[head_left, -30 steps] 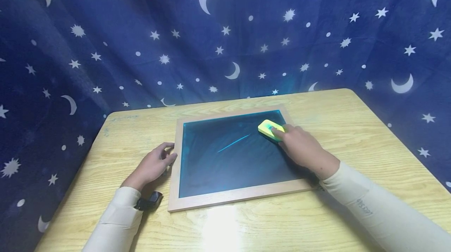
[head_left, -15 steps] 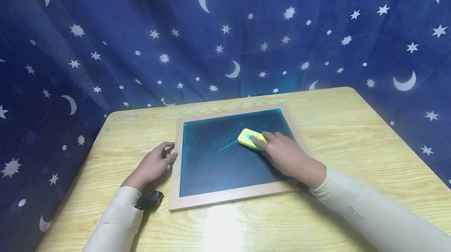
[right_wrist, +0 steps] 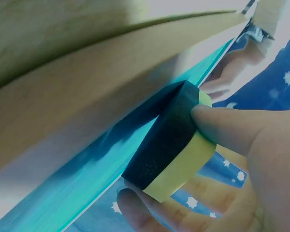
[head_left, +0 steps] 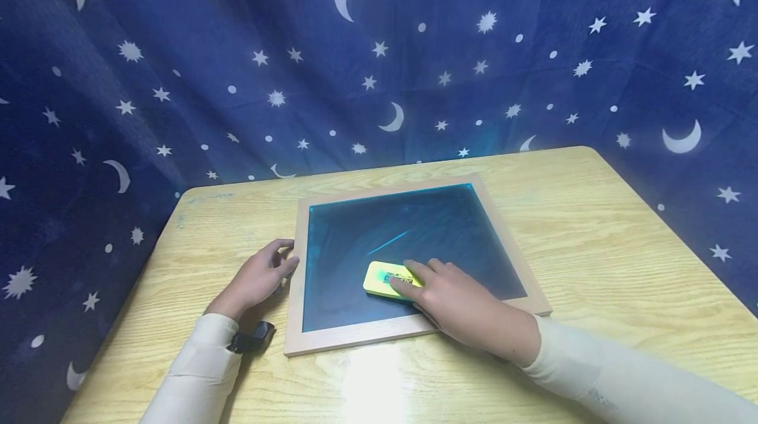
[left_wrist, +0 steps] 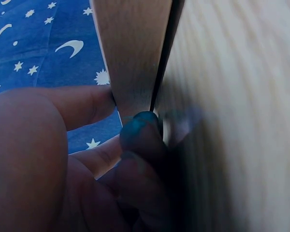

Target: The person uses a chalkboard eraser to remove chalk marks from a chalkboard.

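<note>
A chalkboard (head_left: 349, 292) in a pale wooden frame lies on the table, with one slanting blue chalk line (head_left: 387, 242) on its dark surface. My right hand (head_left: 458, 302) grips a yellow chalkboard eraser (head_left: 379, 277) over the board's lower middle, just below that line. In the right wrist view the eraser's dark felt (right_wrist: 164, 137) faces the board; whether it lies fully flat is unclear. Left of the board, my left hand (head_left: 254, 277) touches the frame's side with bent, relaxed fingers. Up close, blue-green chalk dust coats a fingertip (left_wrist: 137, 130) beside the frame edge (left_wrist: 135, 58).
The wooden table (head_left: 568, 213) extends around the board, with a bright glare patch near its front. A dark blue curtain (head_left: 320, 75) with moons and stars hangs behind and at both sides. A black strap-like device (head_left: 251, 338) sits at the left wrist.
My right hand has swept the eraser from the board's upper right, leftward and toward me, past the blue line. The line's right end is shorter. My left hand has stayed still.
</note>
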### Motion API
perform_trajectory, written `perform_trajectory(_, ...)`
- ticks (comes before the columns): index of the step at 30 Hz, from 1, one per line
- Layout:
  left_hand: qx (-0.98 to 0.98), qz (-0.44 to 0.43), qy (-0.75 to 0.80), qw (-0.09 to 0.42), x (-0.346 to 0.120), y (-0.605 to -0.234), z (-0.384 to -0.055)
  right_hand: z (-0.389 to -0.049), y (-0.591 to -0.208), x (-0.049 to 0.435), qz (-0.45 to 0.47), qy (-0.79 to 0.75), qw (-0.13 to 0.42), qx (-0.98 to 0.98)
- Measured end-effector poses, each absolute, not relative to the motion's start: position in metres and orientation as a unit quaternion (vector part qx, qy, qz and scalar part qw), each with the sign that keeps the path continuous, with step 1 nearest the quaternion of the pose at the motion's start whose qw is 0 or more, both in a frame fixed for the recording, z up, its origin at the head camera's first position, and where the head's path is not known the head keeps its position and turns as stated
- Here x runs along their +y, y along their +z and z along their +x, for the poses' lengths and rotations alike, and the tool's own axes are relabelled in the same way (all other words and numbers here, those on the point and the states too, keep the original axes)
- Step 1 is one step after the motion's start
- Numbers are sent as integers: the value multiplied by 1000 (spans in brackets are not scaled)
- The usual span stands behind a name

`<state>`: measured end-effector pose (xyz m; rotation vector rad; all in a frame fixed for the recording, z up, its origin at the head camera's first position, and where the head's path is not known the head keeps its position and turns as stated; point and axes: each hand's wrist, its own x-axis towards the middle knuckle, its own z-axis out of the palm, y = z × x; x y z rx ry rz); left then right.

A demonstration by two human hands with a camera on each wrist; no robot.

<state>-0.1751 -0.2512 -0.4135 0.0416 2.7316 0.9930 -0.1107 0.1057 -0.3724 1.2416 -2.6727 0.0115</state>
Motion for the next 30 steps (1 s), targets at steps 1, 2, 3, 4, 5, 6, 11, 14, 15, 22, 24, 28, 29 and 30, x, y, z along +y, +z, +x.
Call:
perform_trajectory(1,933,14,339,117,-251,-413,-175,-109,-372,105,424,3,98,-901)
perform_trajectory(2,934,15,338,118,-251,-413,-175,-108,-372,104,427,2,99,-899)
perform_trajectory(3,934,14,337,118,-251,-413,-174,-107,-372,104,430,2,101,-897)
perform_trajectory(4,934,14,337,118,-251,-413,-174,-107,-372,104,432,3,102,-896)
perform_trajectory(5,934,14,336,119,-251,-413,-174,-107,-372,104,432,4,104,-896)
perform_trajectory(6,934,13,336,119,-250,-412,-173,-108,-373,104,433,8,105,-895)
perform_trajectory(11,933,11,338,121,-250,-412,-173,-115,-374,106,422,18,95,-901)
perform_trajectory(14,932,12,341,121,-251,-413,-174,-122,-375,109,407,21,87,-909)
perform_trajectory(15,932,13,342,122,-251,-413,-174,-124,-375,111,401,20,86,-912)
perform_trajectory(22,930,16,347,121,-252,-414,-175,-145,-374,125,361,21,100,-927)
perform_trajectory(24,930,17,347,120,-253,-414,-175,-152,-375,130,351,20,107,-930)
perform_trajectory(28,931,18,345,120,-253,-413,-175,-163,-375,141,337,21,115,-934)
perform_trajectory(29,932,18,342,120,-252,-413,-175,-166,-375,143,333,19,117,-935)
perform_trajectory(30,933,18,339,119,-252,-413,-175,-168,-375,146,331,19,120,-936)
